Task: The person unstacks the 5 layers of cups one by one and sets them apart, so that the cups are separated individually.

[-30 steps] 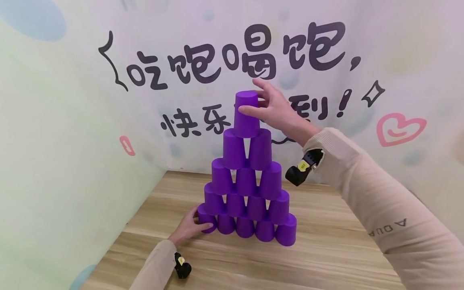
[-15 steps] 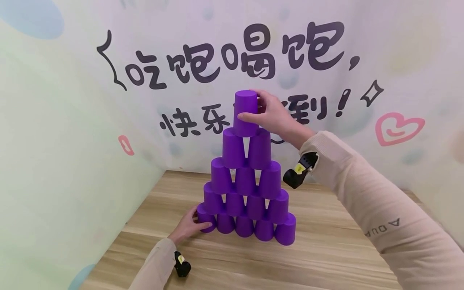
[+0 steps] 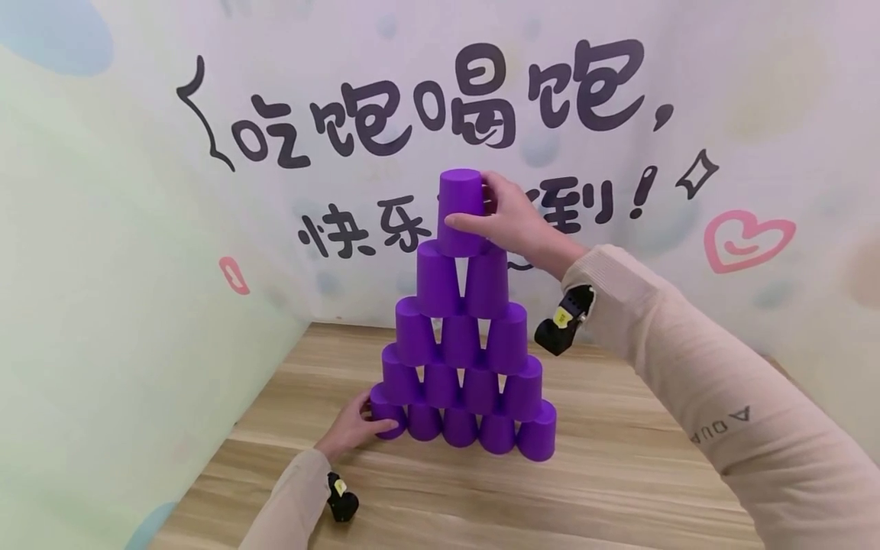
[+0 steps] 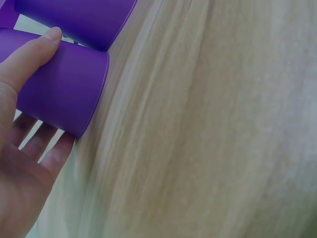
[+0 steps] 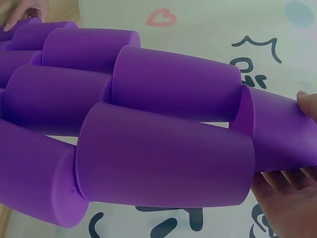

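Note:
Purple cups stand upside down in a tiered pyramid on the wooden table. At its peak is a single cup [image 3: 459, 191], held by my right hand [image 3: 519, 221] with the thumb in front and the fingers behind. Two cups [image 3: 438, 283] support it, touching its rim in the right wrist view. Low on the left, my left hand [image 3: 349, 428] holds the end cup [image 4: 69, 89] of the bottom row between thumb and fingers. The cup beside it [image 4: 84, 20] shows at the top of the left wrist view. Fingertips behind the peak cup are partly hidden.
The wood-grain table [image 3: 426, 496] meets a pale wall [image 3: 137, 267] on the left and a back wall with black lettering [image 3: 360, 122] close behind the pyramid. Black wrist cameras hang below both sleeves, the right one [image 3: 560, 325] near the middle tiers.
My right hand has come down slightly, and its raised forefinger has lowered against the peak cup. The left hand keeps its hold, and the pyramid stands as before. The head view has shifted slightly.

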The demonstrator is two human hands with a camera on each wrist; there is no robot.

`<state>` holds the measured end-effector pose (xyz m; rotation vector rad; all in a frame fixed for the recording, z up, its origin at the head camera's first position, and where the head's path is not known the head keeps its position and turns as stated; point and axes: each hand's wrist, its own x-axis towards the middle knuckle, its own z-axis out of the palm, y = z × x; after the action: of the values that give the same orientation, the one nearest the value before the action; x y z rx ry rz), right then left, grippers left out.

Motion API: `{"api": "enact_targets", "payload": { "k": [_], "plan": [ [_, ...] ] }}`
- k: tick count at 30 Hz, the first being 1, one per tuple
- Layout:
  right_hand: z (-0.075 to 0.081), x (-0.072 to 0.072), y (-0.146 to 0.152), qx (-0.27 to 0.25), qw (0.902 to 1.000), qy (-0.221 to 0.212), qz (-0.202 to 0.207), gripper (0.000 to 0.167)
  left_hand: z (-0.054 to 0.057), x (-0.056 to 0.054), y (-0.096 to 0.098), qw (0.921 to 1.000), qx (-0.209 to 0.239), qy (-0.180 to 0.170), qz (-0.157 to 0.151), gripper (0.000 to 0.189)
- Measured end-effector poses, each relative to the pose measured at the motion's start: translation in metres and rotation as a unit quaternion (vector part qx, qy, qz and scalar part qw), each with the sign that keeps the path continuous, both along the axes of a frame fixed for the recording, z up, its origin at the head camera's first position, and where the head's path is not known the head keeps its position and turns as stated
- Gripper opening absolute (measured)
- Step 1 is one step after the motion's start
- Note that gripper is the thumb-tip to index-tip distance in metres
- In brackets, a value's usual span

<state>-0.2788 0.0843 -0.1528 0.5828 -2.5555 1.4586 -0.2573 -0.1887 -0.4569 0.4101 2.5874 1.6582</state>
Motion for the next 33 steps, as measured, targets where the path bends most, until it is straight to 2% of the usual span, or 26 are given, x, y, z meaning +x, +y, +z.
{"api": "enact_targets", "payload": {
  "k": [2,4,11,16,19,27,31,33],
  "plan": [
    [0.001,-0.001,0.001,-0.002,1.0000,-0.002,-0.002,0.065,0.008,0.004,0.002,1.0000,0.002,-0.003,-0.002,0.058],
    [0.003,-0.001,0.001,-0.005,1.0000,-0.003,0.000,0.066,0.011,0.006,0.003,1.0000,0.002,0.000,-0.008,0.056],
    [0.020,0.002,0.007,-0.016,0.9998,-0.007,0.006,0.069,0.009,0.005,0.003,0.9999,0.006,0.001,-0.011,0.053],
    [0.037,0.003,0.029,-0.008,0.9997,0.006,-0.023,0.071,0.008,0.004,0.002,0.9997,0.023,-0.005,-0.009,0.053],
    [0.041,0.002,0.050,-0.008,0.9986,0.012,-0.051,0.071,0.008,0.003,0.002,0.9996,0.026,-0.006,-0.010,0.053],
    [0.030,-0.006,0.116,-0.003,0.9933,0.001,-0.115,0.076,0.008,0.006,0.000,0.9999,0.012,-0.006,-0.002,0.053],
    [0.019,-0.010,0.156,-0.014,0.9867,-0.009,-0.162,0.076,0.009,0.006,0.001,0.9999,0.008,-0.007,-0.008,0.054],
    [0.009,-0.011,0.174,-0.021,0.9847,-0.012,-0.173,0.076,0.009,0.005,0.002,0.9999,0.009,-0.007,-0.010,0.055]
  ]
}}
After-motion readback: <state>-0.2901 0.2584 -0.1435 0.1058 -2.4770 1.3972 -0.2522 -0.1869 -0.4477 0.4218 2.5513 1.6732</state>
